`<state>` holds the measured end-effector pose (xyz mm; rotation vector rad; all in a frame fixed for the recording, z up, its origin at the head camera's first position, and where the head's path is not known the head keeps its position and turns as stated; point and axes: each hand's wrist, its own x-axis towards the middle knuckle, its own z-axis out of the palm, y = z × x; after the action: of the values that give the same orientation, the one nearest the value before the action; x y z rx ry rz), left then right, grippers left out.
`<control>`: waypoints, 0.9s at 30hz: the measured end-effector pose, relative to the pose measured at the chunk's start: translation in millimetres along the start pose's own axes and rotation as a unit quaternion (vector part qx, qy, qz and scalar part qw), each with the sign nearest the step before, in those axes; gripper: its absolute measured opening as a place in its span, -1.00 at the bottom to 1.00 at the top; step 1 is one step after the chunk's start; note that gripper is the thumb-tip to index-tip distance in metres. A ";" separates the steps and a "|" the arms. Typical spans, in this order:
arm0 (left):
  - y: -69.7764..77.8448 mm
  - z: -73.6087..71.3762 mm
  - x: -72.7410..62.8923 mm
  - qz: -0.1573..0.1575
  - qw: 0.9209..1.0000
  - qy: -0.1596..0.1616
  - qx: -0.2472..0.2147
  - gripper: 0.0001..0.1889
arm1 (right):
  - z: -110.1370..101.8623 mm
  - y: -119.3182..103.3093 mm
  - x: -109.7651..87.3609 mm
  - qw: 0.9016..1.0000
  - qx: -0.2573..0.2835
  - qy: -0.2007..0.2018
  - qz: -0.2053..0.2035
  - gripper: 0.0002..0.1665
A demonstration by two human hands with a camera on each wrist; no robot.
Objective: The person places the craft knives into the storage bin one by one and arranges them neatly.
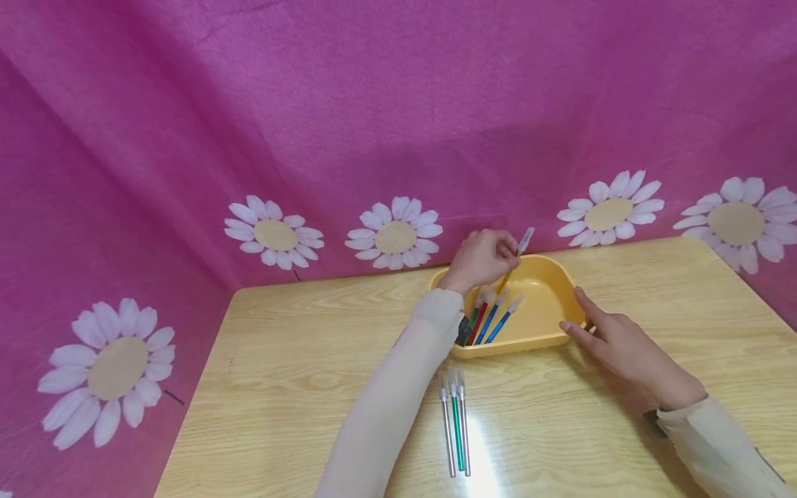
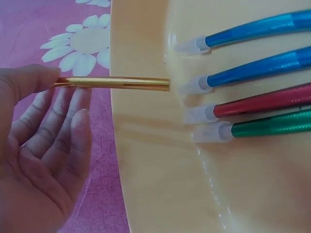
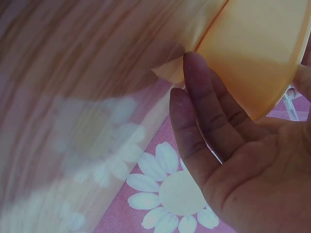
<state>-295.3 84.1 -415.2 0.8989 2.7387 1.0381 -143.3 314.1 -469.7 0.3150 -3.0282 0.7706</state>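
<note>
While right hand (image 1: 613,339) steadies the yellow tray (image 1: 548,332), left hand (image 1: 482,257) lifts a gold pen (image 1: 507,274).
Left fingers pinch the pen above tray; right fingers straight against rim, stopping slide; four pens (image 1: 488,318) inside, three pens (image 1: 456,422) on table (image 1: 299,360).

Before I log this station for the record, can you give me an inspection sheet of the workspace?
Surface: wooden table, glare patch near its front edge.
Job's things: yellow tray holding two blue pens, a red pen and a green pen; gold pen over the tray.
Clutter: three pens lying side by side in front of the tray.
Hands: left hand pinches the gold pen; right hand rests straight fingers on the tray's side.
Cables: nothing seen.
Surroundings: pink daisy-print cloth behind and to the left.
</note>
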 end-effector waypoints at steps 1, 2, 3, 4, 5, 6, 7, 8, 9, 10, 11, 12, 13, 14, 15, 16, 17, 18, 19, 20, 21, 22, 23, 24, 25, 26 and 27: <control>-0.1 0.3 -0.2 -0.004 1.000 -0.007 0.003 -0.88 | 0.1 0.1 0.0 1.000 -0.002 0.002 -0.001 -0.07; -0.2 0.6 -0.6 -0.009 1.000 -0.014 0.006 -0.88 | 0.2 0.2 0.1 1.000 -0.002 0.003 -0.002 -0.07; -0.2 0.9 -1.0 -0.016 1.000 -0.024 0.011 -0.88 | 0.2 0.3 0.2 1.000 -0.003 0.004 -0.003 -0.07; -0.3 1.3 -1.4 -0.024 0.999 -0.034 0.020 -0.88 | 0.3 0.3 0.3 1.000 -0.003 0.005 -0.004 -0.07; -0.2 1.5 -2.0 -0.034 0.998 -0.046 0.028 -0.88 | 0.2 0.3 0.4 1.000 -0.003 0.006 -0.004 -0.07; -0.2 1.6 -2.7 -0.044 0.997 -0.058 0.037 -0.88 | 0.2 0.3 0.5 1.000 -0.003 0.006 -0.005 -0.07; -0.1 1.7 -3.4 -0.058 0.995 -0.073 0.039 -0.89 | 0.2 0.3 0.5 1.000 -0.003 0.006 -0.006 -0.06; 0.1 1.8 -4.1 -0.073 0.993 -0.090 0.034 -0.90 | 0.2 0.2 0.5 1.000 -0.003 0.006 -0.006 -0.06; 0.5 1.6 -5.0 -0.089 0.990 -0.108 0.026 -0.91 | 0.1 0.1 0.4 1.000 -0.004 0.006 -0.007 -0.07; 0.7 1.6 -5.7 -0.106 0.986 -0.126 0.016 -0.91 | 0.0 0.0 0.3 1.000 -0.004 0.006 -0.006 -0.06; 0.9 1.5 -6.6 -0.122 0.982 -0.143 0.006 -0.91 | -0.1 -0.2 0.3 1.000 -0.003 0.005 -0.006 -0.06; 1.1 1.3 -7.3 -0.136 0.978 -0.158 -0.005 -0.89 | -0.2 -0.3 0.3 1.000 -0.003 0.005 -0.005 -0.06; 1.3 1.2 -8.1 -0.149 0.974 -0.170 -0.016 -0.88 | -0.3 -0.3 0.2 1.000 -0.003 0.004 -0.004 -0.06; 1.3 1.2 -8.6 -0.158 0.971 -0.178 -0.023 -0.86 | -0.4 -0.4 0.2 1.000 -0.002 0.003 -0.002 -0.06; 1.3 1.1 -9.2 -0.164 0.969 -0.183 -0.023 -0.84 | -0.5 -0.4 0.3 1.000 0.000 0.002 0.000 -0.06; 1.3 1.2 -9.7 -0.166 0.968 -0.186 -0.019 -0.83 | -0.6 -0.4 0.2 1.000 0.000 0.002 0.001 -0.06; 1.3 1.3 -10.1 -0.167 0.968 -0.187 -0.014 -0.82 | -0.7 -0.4 0.2 1.000 0.000 0.003 0.001 -0.06; 1.3 1.4 -10.4 -0.166 0.968 -0.188 -0.010 -0.83 | -0.7 -0.3 0.1 1.000 -0.001 0.004 0.001 -0.06; 1.3 1.6 -10.6 -0.166 0.968 -0.190 -0.004 -0.83 | -0.8 -0.2 0.0 1.000 -0.001 0.004 0.001 -0.07; 1.5 1.9 -10.9 -0.169 0.967 -0.192 -0.001 -0.83 | -0.8 -0.2 -0.2 1.000 -0.002 0.005 0.000 -0.07; 1.8 2.0 -11.3 -0.174 0.965 -0.194 -0.004 -0.83 | -0.7 -0.1 -0.2 1.000 -0.003 0.006 -0.001 -0.07; 2.2 2.2 -11.5 -0.181 0.964 -0.196 -0.001 -0.82 | -0.4 0.0 -0.3 1.000 -0.004 0.008 -0.003 -0.07; 2.4 2.2 -11.9 -0.189 0.962 -0.197 -0.002 -0.81 | -0.3 0.1 -0.4 1.000 -0.005 0.007 -0.003 -0.07; 2.7 1.8 -12.4 -0.197 0.960 -0.198 -0.001 -0.79 | -0.1 0.0 -0.4 1.000 -0.005 0.007 -0.003 -0.07; 3.2 1.5 -12.8 -0.207 0.958 -0.197 0.003 -0.78 | 0.0 0.0 -0.5 1.000 -0.005 0.006 -0.002 -0.07; 3.6 1.4 -13.3 -0.217 0.957 -0.194 0.007 -0.78 | 0.2 0.0 -0.5 1.000 -0.006 0.006 -0.002 -0.07; 3.7 1.0 -13.9 -0.224 0.956 -0.191 0.011 -0.78 | 0.2 -0.1 -0.5 1.000 -0.005 0.005 -0.002 -0.07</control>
<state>-281.7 79.2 -415.4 0.3889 2.4554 0.6667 -142.8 314.0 -469.9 0.3159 -3.0198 0.7530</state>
